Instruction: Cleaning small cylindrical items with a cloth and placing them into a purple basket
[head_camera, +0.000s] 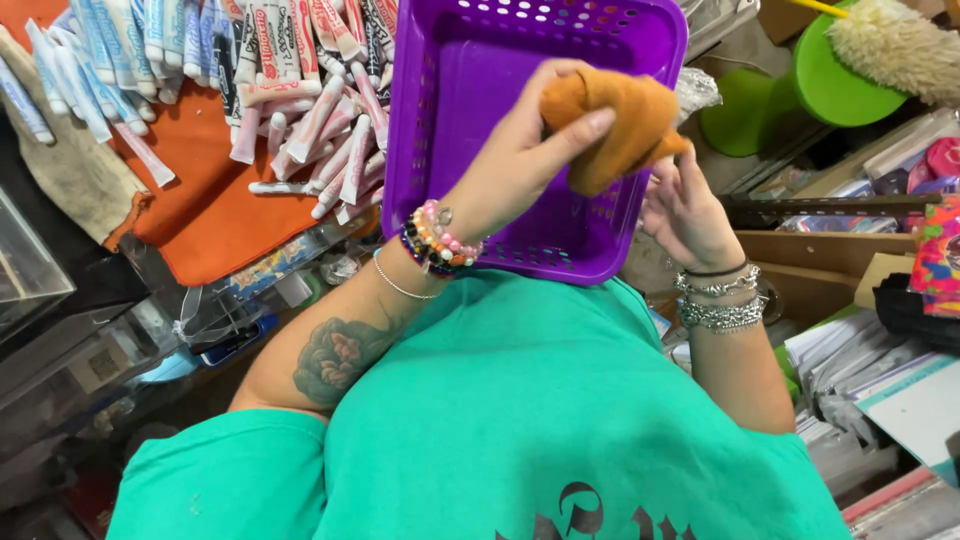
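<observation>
My left hand is closed on a bunched orange cloth and presses it against the inside of a purple perforated plastic basket. The empty basket is tilted up, its near rim resting against my teal shirt. My right hand grips the basket's right rim, with its fingers curled just under the cloth. Both wrists carry bracelets, and my left forearm has a tattoo.
Several pink, white and blue tubes lie heaped on an orange mat at the upper left. Clear plastic boxes stand at the lower left. Green round lids, a fluffy duster and stacked paper goods crowd the right.
</observation>
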